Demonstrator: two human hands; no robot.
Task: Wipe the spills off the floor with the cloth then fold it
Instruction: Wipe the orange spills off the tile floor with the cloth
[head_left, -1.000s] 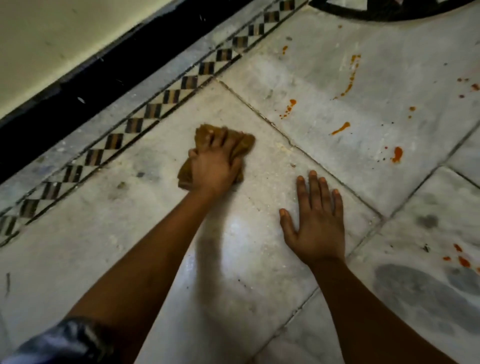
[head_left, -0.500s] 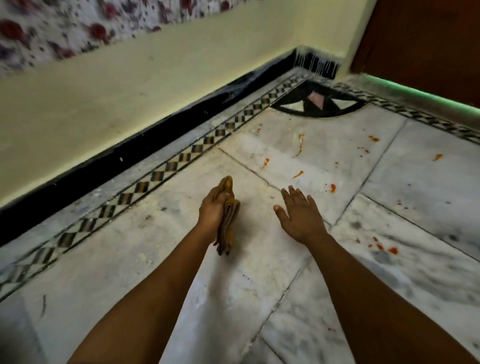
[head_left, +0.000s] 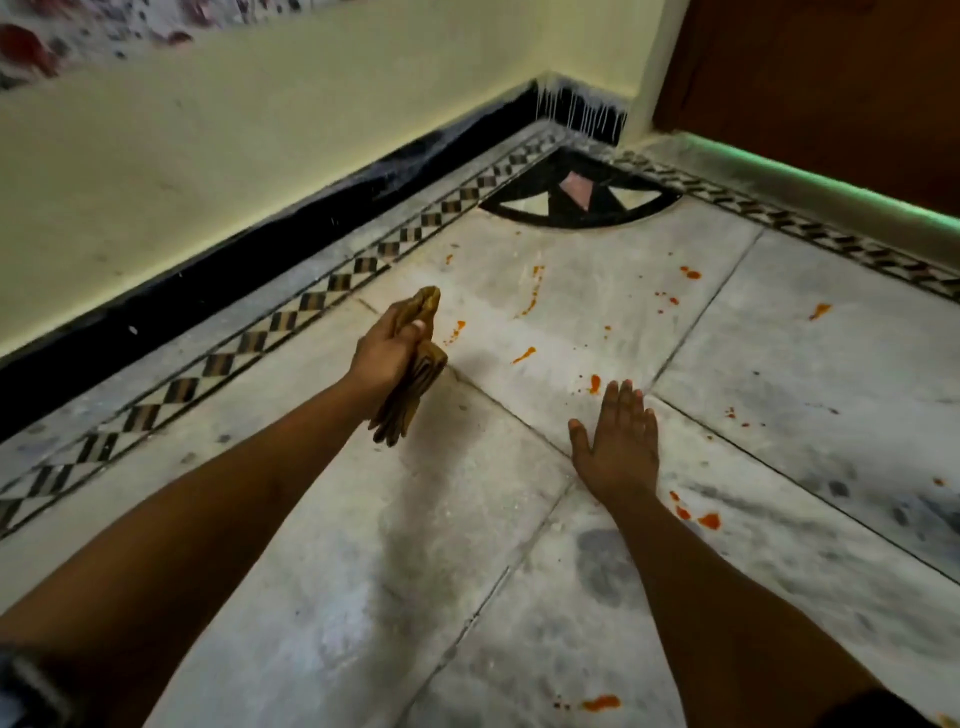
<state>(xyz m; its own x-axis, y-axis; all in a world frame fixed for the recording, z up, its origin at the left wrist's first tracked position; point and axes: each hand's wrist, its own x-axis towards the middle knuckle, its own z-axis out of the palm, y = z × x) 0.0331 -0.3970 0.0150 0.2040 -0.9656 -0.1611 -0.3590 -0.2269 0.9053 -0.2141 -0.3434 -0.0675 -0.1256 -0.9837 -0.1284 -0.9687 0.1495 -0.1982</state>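
Observation:
My left hand (head_left: 384, 353) grips a bunched brown cloth (head_left: 415, 384), lifted off the white marble floor (head_left: 467, 545); the cloth hangs down below the fist and pokes out above it. My right hand (head_left: 618, 436) lies flat on the floor, palm down, fingers together. Orange spills dot the tiles: a streak (head_left: 523, 355) and a blob (head_left: 595, 383) just beyond my right fingertips, a long smear (head_left: 532, 296) farther off, and drops (head_left: 698, 517) beside my right wrist.
A yellow wall with a black skirting (head_left: 260, 244) runs along the left, bordered by a checkered floor strip (head_left: 311, 301). A black fan-shaped inlay (head_left: 576, 200) fills the corner. A brown door (head_left: 831, 93) stands at the right. More orange drops (head_left: 600, 702) lie near me.
My left hand has lifted the cloth off the floor, where it was pressed flat a second ago. My head has tilted up, showing the wall and corner. The right hand stays flat.

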